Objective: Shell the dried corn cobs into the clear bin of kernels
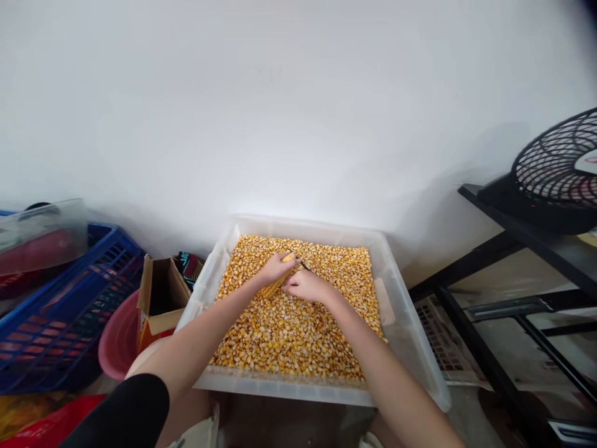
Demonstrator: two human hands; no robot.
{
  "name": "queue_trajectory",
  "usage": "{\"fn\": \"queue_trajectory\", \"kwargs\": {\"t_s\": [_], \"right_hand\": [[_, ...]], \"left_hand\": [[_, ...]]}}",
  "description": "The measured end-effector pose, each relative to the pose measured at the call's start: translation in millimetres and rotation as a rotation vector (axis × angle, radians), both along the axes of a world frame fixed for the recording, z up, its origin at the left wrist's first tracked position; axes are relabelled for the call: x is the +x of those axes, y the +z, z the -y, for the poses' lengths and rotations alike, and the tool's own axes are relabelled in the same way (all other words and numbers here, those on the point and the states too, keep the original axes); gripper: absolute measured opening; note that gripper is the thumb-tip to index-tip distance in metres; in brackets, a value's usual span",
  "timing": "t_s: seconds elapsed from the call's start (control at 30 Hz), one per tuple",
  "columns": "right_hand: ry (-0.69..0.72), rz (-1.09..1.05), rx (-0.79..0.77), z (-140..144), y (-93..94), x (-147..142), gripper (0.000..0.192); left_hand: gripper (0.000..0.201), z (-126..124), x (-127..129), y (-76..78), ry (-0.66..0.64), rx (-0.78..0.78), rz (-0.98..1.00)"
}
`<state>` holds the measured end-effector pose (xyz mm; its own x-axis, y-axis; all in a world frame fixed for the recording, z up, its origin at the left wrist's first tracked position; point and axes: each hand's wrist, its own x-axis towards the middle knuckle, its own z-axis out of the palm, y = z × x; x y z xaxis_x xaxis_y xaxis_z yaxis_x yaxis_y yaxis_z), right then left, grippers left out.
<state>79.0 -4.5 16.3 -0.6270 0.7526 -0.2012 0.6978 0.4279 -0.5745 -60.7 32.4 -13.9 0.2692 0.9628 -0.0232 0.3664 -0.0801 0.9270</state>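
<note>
Corn cob (278,281) mostly hidden by left hand (275,269), dark tool under right hand (305,287) too small to identify, fan (559,168) cut off at right edge, blue crate (60,311) cut off at left.

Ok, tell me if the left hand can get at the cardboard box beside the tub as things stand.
Probably yes. The left hand holds a corn cob over the kernels, and the open cardboard box sits just outside the tub's left wall, nothing between them but that low wall.

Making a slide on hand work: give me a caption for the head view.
Left hand holds a corn cob, right hand beside it, over a clear bin of kernels.
</note>
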Motion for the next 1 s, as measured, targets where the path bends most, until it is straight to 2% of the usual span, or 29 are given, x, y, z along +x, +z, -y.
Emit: {"fn": "queue_trajectory", "kwargs": {"t_s": [0.1, 0.17, 0.37, 0.57, 0.7, 0.83, 0.9, 1.0], "right_hand": [[-0.049, 0.032, 0.015, 2, 4.5, 1, 0.036], [-0.07, 0.063, 0.05, 3, 5.5, 1, 0.036], [-0.083, 0.12, 0.149, 4, 2.3, -6, 0.038], [-0.13, 0.226, 0.228, 12, -0.9, -19, 0.037], [-0.151, 0.273, 0.218, 15, -1.4, -27, 0.038], [-0.097, 0.241, 0.172, 9, 0.1, -22, 0.035], [-0.048, 0.207, 0.143, 5, 0.4, -16, 0.033], [0.004, 0.178, 0.096, 1, -0.7, -8, 0.03]], "left_hand": [[0.036, -3, -5, 2.0, 0.051, -0.211, 0.183], [0.035, -4, -8, 3.4, 0.086, -0.282, 0.263], [0.033, -4, -11, 5.7, 0.111, -0.32, 0.321], [0.033, -6, -12, -1.1, 0.134, -0.327, 0.314], [0.033, -6, -12, -3.2, 0.144, -0.307, 0.316], [0.036, -4, -8, -0.2, 0.127, -0.256, 0.233], [0.035, -2, -4, 0.4, 0.083, -0.17, 0.156], [0.035, 0, 2, -1.3, -0.049, -0.01, -0.021]]}}
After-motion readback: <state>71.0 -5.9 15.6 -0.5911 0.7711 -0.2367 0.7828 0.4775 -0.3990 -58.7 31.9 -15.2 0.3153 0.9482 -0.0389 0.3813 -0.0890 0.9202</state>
